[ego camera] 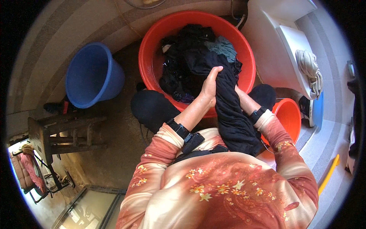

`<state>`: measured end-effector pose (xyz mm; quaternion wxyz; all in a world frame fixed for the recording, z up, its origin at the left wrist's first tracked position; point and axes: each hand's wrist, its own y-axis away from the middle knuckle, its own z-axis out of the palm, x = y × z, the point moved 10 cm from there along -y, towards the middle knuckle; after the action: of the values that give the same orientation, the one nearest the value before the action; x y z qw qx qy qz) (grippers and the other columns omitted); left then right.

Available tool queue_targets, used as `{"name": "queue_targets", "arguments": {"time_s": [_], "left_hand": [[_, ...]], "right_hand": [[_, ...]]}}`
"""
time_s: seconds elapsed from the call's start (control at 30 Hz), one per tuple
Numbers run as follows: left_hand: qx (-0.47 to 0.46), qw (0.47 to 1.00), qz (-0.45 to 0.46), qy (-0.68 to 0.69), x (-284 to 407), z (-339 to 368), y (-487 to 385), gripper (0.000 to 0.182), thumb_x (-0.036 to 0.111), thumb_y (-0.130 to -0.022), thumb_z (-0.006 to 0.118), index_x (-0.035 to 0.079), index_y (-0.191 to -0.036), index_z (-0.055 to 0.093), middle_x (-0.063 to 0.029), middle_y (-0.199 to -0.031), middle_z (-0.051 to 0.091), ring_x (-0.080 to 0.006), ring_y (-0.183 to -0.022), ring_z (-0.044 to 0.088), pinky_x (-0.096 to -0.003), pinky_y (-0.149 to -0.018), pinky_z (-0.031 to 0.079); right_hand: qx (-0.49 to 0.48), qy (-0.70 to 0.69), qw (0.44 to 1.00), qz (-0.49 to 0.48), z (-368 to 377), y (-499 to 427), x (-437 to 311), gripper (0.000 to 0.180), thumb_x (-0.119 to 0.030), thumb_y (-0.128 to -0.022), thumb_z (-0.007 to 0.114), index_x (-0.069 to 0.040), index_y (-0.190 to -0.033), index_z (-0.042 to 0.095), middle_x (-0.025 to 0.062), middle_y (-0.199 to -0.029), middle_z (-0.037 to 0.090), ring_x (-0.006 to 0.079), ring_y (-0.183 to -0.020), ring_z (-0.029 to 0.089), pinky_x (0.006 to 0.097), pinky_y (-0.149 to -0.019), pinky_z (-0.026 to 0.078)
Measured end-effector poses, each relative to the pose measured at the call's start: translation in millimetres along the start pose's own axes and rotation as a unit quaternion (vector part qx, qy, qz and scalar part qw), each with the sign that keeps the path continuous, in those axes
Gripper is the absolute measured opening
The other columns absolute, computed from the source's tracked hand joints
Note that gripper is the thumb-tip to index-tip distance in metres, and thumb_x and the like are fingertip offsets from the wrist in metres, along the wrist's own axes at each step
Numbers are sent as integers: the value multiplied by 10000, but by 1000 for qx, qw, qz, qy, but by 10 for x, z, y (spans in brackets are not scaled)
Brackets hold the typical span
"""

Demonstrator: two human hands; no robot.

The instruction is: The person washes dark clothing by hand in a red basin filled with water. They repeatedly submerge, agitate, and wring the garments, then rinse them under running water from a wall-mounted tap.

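Observation:
My left hand (211,86) grips a long black wet-looking cloth garment (228,91) from its left side, thumb lying on top. From the right, my right hand (238,91) holds the same garment, its fingers mostly hidden by the fabric. One end of the garment trails toward my lap, and the other runs into a large red plastic basin (145,60) in front of me. Dark clothes (183,54) fill much of the basin. A grey-blue cloth (223,48) lies among them at the right.
An empty-looking blue plastic tub (87,75) leans at the left, above a wooden stool (43,140). At my right are an orange-red bucket (288,118) and a white washbasin (294,40) with a beige cloth (309,70) draped over its edge. A yellow handle (328,174) stands lower right.

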<state>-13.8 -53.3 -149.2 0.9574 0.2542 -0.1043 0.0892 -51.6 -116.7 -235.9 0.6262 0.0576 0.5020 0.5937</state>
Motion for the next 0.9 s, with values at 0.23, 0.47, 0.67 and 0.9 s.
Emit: {"name": "queue_targets", "arguments": {"time_s": [0.23,0.47,0.67,0.9], "left_hand": [[-25,998,-44,-23,-91,148,85,614,538,-794,491,11,-1101,563,-146,-987,619,-264,-799,614,-383,-775,496],[-43,996,4,-77,-38,266,210,670,526,-809,469,24,-1253,490,-140,-1221,548,-250,-1079,546,-351,-960,405],[-29,996,0,-79,-25,160,175,544,502,-801,503,25,-1054,571,-145,-875,633,-259,-720,635,-389,-661,540],[-41,991,-36,-124,-147,215,196,523,508,-811,585,33,-1029,585,-135,-855,645,-257,-702,640,-394,-643,550]], "right_hand": [[-27,-44,997,-64,-64,89,139,518,-485,-930,366,-57,-1117,588,113,-980,656,253,-866,641,370,-769,537],[-56,-56,991,-111,17,122,63,507,-484,-926,375,-61,-1098,593,107,-965,658,242,-856,641,368,-762,539],[-86,-53,982,-157,125,53,-103,497,-483,-922,384,-64,-1083,598,102,-952,659,233,-847,642,367,-757,541],[-152,5,975,-162,457,-60,-477,487,-482,-918,393,-68,-1064,604,96,-937,661,222,-837,642,365,-751,542]]}}
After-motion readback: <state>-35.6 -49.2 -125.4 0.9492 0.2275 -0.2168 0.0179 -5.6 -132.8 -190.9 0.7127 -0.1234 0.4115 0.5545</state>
